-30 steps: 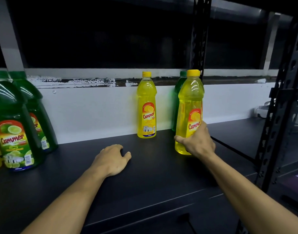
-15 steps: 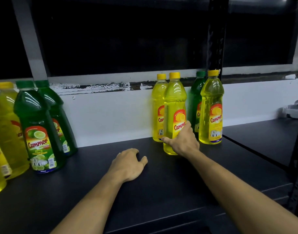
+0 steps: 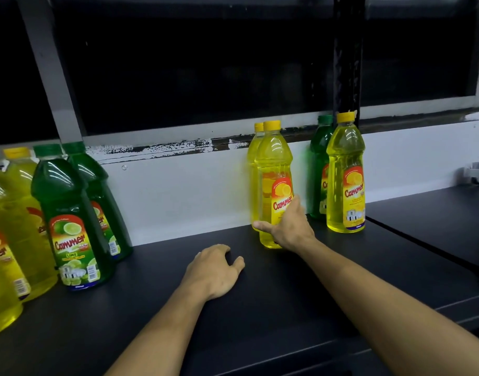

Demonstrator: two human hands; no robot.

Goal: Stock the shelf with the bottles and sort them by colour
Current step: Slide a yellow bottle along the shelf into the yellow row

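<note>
The right hand [image 3: 292,229] held the yellow bottle [image 3: 273,183] low, fingers wrapped round it; it looked full, heavy, smooth, probably slippery.

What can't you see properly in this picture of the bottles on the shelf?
All in the head view:
- Back yellow bottle: mostly hidden by the yellow bottle that the right hand holds.
- Small green bottle: half covered by the yellow one in front.
- Left yellow bottles: cut off by the picture's edge.
- Held bottle's label: blurred, partly covered by fingers.
- Grey thing far right: cut off.
</note>
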